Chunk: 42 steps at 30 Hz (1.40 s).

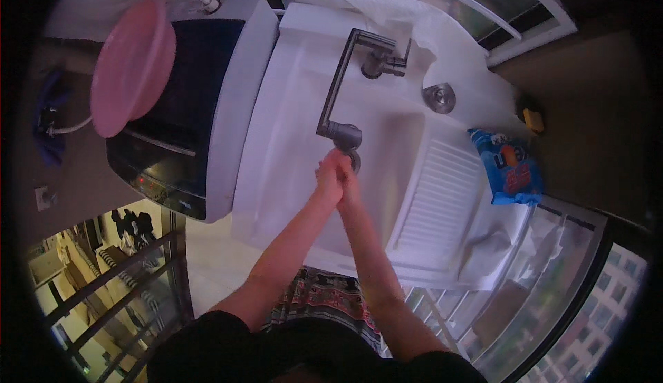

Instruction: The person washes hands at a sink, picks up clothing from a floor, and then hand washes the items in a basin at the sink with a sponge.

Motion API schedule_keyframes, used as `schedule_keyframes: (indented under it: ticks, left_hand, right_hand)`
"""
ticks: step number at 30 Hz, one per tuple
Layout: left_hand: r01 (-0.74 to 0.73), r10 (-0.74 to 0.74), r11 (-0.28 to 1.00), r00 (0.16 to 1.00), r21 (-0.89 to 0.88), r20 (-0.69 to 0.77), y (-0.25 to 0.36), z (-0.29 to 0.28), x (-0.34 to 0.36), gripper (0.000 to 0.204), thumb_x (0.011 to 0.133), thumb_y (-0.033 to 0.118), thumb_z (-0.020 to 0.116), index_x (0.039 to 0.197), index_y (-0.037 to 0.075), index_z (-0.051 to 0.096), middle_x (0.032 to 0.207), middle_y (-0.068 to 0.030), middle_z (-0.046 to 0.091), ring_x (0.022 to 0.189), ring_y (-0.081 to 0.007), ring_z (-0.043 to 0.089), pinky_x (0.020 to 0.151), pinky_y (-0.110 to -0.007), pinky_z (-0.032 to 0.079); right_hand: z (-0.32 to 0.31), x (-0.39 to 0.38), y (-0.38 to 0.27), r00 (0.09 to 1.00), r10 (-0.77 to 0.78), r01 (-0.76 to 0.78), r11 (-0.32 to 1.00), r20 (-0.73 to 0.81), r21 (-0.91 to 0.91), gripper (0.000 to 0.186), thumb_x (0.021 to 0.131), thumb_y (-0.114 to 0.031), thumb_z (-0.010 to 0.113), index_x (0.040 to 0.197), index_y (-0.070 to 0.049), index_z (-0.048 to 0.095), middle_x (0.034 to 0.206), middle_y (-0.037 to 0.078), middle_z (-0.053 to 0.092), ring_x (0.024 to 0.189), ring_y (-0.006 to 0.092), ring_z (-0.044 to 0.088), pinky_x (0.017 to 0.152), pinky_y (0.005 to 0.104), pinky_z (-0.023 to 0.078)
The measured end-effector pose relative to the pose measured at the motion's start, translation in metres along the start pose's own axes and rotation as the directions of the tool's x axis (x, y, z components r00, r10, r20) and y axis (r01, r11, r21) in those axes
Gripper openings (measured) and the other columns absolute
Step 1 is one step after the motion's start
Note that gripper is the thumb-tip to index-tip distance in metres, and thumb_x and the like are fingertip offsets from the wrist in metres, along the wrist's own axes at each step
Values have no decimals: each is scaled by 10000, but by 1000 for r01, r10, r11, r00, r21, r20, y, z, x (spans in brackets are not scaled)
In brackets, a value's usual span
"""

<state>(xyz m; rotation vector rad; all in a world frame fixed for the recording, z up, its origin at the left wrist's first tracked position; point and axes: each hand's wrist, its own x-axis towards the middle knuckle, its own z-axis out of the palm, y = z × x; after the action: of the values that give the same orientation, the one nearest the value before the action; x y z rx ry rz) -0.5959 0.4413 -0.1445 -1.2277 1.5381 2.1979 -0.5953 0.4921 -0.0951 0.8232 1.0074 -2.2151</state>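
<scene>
**White basin, both hands pressed together under the spout**

White sink (387, 169) fills the frame's middle. My left hand (330, 176) and right hand (349, 184) are clasped palm to palm, holding nothing I can see, just below the dark tap (343, 86) outlet. Splash could run over the ribbed drainboard (438, 200) toward the blue packet (510, 167) at right and wet it. My hands hide the drain, and I cannot tell whether water is flowing. Upper left, a pink bowl (131, 65) covers part of the washing machine (186, 107).
</scene>
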Motion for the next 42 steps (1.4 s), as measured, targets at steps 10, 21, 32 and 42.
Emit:
schedule_keyframes:
  ticks: [10,21,32,42]
  left_hand:
    - [0,91,977,903,-211,421,4,-24,-2,284,902,300,424,992,56,539,859,-48,524,653,-79,477,557,-186,421]
    - [-489,497,866,864,102,-76,-35,21,-84,359,855,309,472,1094,41,481,1015,-83,516,846,-213,564,797,-361,440]
    - [424,-138,760,846,-493,515,23,-16,-21,257,867,330,445,825,83,502,714,-41,495,683,-170,510,704,-340,452]
    - [-102,110,994,936,-40,334,8,-45,14,336,898,401,370,959,92,486,886,18,485,823,-108,473,733,-284,418]
  right_hand:
    - [20,-17,2,985,-172,171,983,-6,-72,311,739,-117,629,986,-21,465,842,103,540,658,195,568,571,313,481]
    - [5,30,-14,706,-653,280,-99,275,-955,162,805,-179,565,837,-25,604,624,30,564,517,153,538,537,304,458]
    - [-30,-15,15,789,-371,548,64,490,-834,340,770,-52,506,1106,-14,487,1023,171,514,958,293,503,837,346,404]
    - [48,2,20,817,-576,340,453,21,-824,482,834,-196,404,1266,-20,281,1263,181,306,1210,342,264,992,378,227]
